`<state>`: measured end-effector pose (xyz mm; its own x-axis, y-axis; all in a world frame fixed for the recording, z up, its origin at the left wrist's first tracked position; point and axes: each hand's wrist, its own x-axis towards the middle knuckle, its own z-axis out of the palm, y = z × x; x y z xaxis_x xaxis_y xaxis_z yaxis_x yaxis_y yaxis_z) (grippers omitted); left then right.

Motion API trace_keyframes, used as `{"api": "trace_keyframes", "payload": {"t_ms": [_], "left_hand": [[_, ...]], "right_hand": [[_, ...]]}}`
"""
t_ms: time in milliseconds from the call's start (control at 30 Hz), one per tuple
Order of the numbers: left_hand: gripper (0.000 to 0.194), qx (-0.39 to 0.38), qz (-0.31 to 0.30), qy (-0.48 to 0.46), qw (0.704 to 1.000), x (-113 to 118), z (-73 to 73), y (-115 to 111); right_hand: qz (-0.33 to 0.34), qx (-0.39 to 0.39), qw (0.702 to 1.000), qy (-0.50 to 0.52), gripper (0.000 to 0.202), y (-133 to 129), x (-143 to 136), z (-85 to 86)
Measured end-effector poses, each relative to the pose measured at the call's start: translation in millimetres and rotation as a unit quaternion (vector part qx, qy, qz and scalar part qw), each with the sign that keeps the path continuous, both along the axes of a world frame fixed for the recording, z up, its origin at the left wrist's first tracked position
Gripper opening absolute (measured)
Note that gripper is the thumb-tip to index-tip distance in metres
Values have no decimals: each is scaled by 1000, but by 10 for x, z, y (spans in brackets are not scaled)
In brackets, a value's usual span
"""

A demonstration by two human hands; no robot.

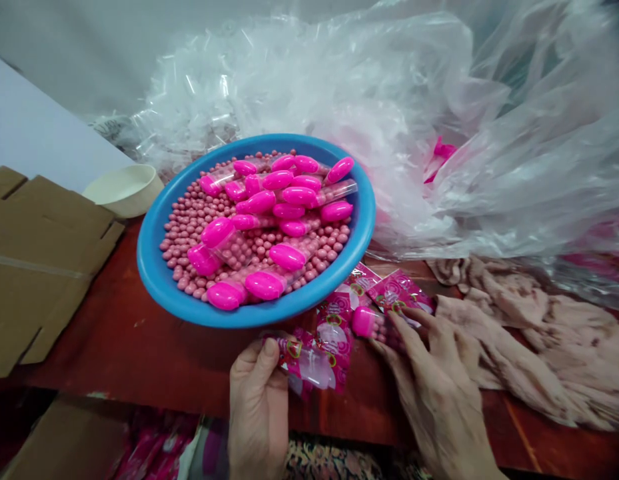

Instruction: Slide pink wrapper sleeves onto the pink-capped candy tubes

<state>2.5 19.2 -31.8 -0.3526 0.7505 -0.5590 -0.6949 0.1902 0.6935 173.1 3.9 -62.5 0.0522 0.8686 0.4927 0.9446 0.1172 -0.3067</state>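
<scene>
Between the thumb and fingers of my left hand (262,393) is a small clear plastic piece (312,365), held over pink printed packets (334,333) on the red-brown table. My right hand (434,373) has its fingers around a clear container with a bright pink cap (363,321) and small pink balls inside, beside more printed packets (400,291). Behind my hands, a blue basin (254,319) holds many pink balls (196,220). Several pink-capped clear containers (266,285) lie on top of the balls.
Cardboard (44,260) and a cream bowl (126,190) are at the left. Clear plastic bags (339,87) are heaped behind the basin. A crumpled beige cloth (554,340) lies at the right. Pink packages (156,447) show below the table's front edge.
</scene>
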Motion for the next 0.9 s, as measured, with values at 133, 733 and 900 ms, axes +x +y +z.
{"api": "trace_keyframes", "payload": {"t_ms": [133,733,900], "left_hand": [[28,1,6,8,1000,11,-12,0],[18,58,29,128,990,74,-54,-39],[21,43,16,107,993,82,-24,-27]], "right_hand": [[-9,-14,1000,5,45,5,-20,-82],[174,-33,965,196,29,-233,-125,185],[207,-36,958,196,30,-194,-32,194]]}}
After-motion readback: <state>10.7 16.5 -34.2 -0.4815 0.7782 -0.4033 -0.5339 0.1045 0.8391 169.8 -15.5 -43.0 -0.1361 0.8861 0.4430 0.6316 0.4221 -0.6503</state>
